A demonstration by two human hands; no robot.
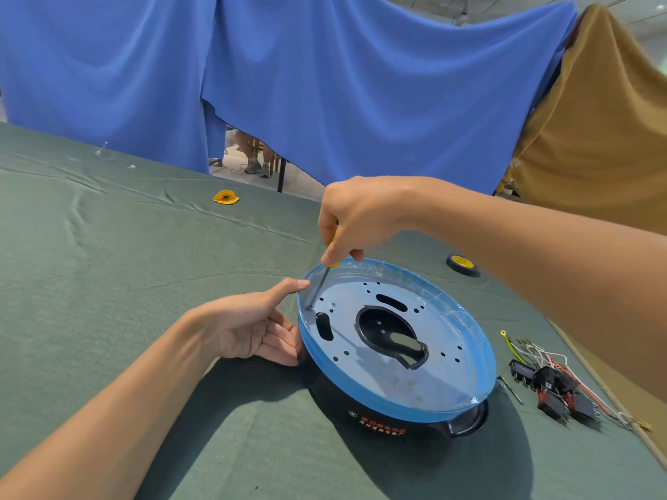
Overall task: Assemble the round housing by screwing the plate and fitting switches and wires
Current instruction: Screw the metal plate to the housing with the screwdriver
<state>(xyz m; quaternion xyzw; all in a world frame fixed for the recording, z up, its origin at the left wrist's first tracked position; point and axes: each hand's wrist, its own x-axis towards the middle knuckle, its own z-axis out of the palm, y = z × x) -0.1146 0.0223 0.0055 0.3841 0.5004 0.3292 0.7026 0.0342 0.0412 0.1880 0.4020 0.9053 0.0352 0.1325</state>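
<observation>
The round black housing (379, 424) stands on the green cloth, its rim wrapped in blue film (361, 387). Inside lies a pale perforated metal plate (364, 337) with a large dark cut-out. My right hand (361, 218) grips a yellow-handled screwdriver (319, 286) from above, its tip set on a screw at the plate's left edge. My left hand (252, 326) rests against the housing's left side, thumb touching the rim, fingers straight. A bundle of black and red switches with wires (552, 384) lies to the right of the housing.
A black and yellow tape roll (463, 264) sits behind the housing. A small yellow piece (226, 197) lies further left on the cloth. A loose screw (509, 388) lies by the switches. Blue and brown drapes hang behind the table; the table's right edge is close.
</observation>
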